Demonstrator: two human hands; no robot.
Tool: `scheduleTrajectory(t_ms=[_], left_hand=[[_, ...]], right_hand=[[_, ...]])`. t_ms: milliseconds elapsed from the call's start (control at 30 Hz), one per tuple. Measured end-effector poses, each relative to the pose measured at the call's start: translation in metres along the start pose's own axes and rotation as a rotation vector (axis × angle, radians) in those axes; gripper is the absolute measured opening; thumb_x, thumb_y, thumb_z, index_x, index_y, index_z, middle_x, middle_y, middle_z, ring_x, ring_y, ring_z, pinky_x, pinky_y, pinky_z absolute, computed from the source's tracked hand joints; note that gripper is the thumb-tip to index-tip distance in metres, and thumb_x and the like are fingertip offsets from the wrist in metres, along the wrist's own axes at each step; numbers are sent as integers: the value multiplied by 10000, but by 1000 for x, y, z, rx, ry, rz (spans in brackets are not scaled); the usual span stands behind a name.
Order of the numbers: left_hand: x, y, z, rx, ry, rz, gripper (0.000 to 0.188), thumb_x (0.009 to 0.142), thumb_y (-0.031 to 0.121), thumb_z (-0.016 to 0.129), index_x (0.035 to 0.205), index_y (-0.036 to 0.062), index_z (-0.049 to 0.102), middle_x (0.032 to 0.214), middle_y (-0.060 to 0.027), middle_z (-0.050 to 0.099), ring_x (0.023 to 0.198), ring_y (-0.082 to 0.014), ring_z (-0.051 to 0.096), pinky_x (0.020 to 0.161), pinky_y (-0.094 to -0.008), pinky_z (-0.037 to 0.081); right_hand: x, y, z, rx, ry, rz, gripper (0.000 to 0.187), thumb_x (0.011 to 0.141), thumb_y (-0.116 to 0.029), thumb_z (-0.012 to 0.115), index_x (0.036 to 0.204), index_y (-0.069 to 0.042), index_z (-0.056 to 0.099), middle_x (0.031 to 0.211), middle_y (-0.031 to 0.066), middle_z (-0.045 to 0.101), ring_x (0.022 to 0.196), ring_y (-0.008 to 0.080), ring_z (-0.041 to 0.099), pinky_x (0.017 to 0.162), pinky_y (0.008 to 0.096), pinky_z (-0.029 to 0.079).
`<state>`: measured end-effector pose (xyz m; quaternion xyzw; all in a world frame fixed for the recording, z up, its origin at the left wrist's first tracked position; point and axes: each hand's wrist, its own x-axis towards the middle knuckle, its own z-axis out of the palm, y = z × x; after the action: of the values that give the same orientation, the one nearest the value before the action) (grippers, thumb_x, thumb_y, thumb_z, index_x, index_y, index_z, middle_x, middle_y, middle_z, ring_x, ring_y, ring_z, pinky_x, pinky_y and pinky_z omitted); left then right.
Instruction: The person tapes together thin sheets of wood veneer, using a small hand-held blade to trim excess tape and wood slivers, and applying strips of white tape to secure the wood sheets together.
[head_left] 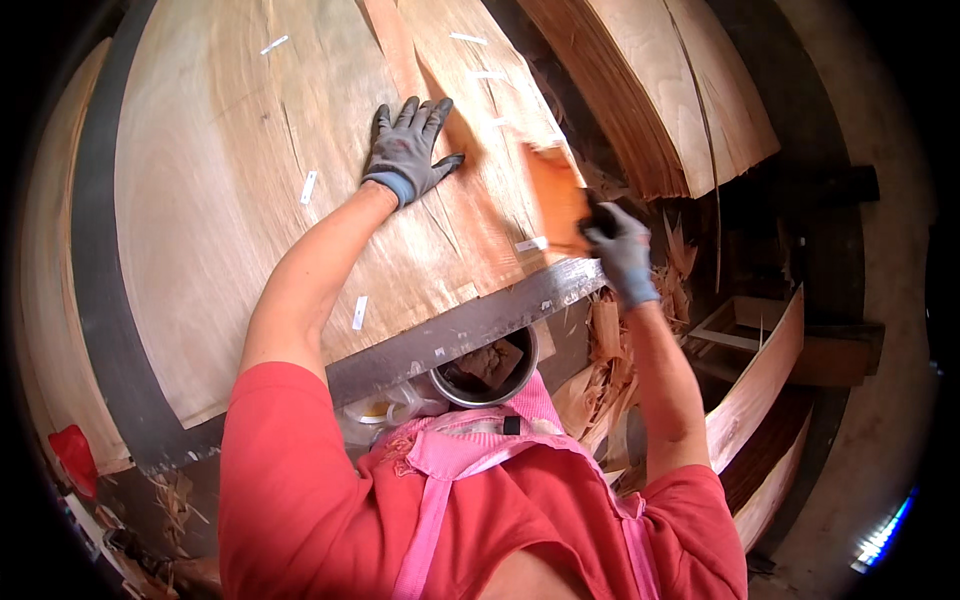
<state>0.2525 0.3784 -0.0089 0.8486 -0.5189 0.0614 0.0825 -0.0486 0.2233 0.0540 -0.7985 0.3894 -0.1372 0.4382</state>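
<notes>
Surface condition: wood, cloth, metal and paper.
Sheet [220, 180]: pale wood, smooth and faintly satin, split along the grain; strips [309, 187] on it look like matt white paper. Tool [556, 205]: blurred, orange with a sheen, material undetermined. Left glove [410, 150] and right glove [624, 250]: matt grey coating, knitted blue cuffs. Bowl [530, 378]: glossy metal rim. Table edge [400, 350]: dark, spotted, shiny rightward. Stack [610, 90]: wood, rough layered side. Shirt [290, 470]: matt cloth. Apron [447, 455]: ribbed cloth.

Pale light brightens the wood sheet [220, 180]; a shadow falls beside the left hand [411, 148]. The orange flat tool [556, 198] is motion-blurred. Fisheye edges curve into black.
</notes>
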Motion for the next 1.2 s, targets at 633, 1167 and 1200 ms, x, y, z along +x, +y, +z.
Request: scheduleTrajectory(t_ms=[633, 1167, 1200], left_hand=[[5, 0, 12, -1, 90, 35, 780, 923, 581, 486, 1545, 180, 238, 1501, -135, 414, 1420, -300, 331, 1167, -531, 173], [5, -1, 19, 115, 64, 49, 767, 924, 602, 475, 1542, 206, 251, 1477, -112, 440, 1424, -268, 332, 1177, -570, 105], [5, -3, 20, 135, 78, 60, 744, 934, 589, 468, 1538, 205, 265, 1465, -103, 460, 1409, -256, 357, 1174, -571, 116]], right_hand=[[2, -44, 15, 254, -278, 398, 509, 945, -501, 574, 821, -20, 683, 634, 44, 609, 490, 112, 517, 454, 256, 382], [-106, 19, 29, 202, -605, 291, 227, 985, -155, 566, 1086, 29, 652, 681, 57, 651, 552, 106, 618, 517, 270, 483], [-121, 24, 26, 268, -677, 285, 216, 989, -161, 561, 1050, 28, 648, 649, 50, 621, 539, 100, 595, 514, 270, 478]])
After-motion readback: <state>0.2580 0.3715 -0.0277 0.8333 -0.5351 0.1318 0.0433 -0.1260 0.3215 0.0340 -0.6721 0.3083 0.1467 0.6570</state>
